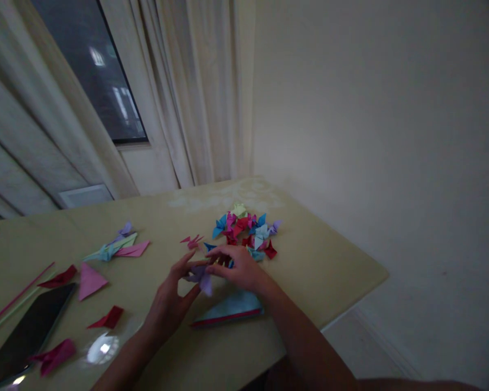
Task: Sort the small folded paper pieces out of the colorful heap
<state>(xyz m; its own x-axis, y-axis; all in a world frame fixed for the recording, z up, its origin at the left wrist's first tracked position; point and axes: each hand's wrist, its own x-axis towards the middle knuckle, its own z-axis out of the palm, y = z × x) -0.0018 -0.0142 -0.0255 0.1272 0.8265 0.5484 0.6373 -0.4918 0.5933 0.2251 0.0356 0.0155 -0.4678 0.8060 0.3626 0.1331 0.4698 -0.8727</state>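
Between my two hands is a lavender folded-paper piece (pixel 204 281), its pointed flaps showing below the fingers. My left hand (pixel 174 288) grips it from the left, thumb beneath and fingers above. With thumb and fingertips, my right hand (pixel 238 265) pinches its upper right side. Under my right wrist lies a light-blue folded paper triangle (pixel 230 307) with a red edge. Just beyond the hands sits a pile of small origami pieces (pixel 241 227) in blue, red, pink, green and lavender. A pink origami piece (pixel 193 242) rests left of that pile.
Across the table (pixel 326 255), the left side holds a dark tablet-like slab (pixel 28 331), a pink paper triangle (pixel 91 281), red folded pieces (pixel 108 319), a magenta folded piece (pixel 56 356), a shiny round object (pixel 102 348) and a bundle of folded strips (pixel 120 245). A wall (pixel 375 136) borders the right.
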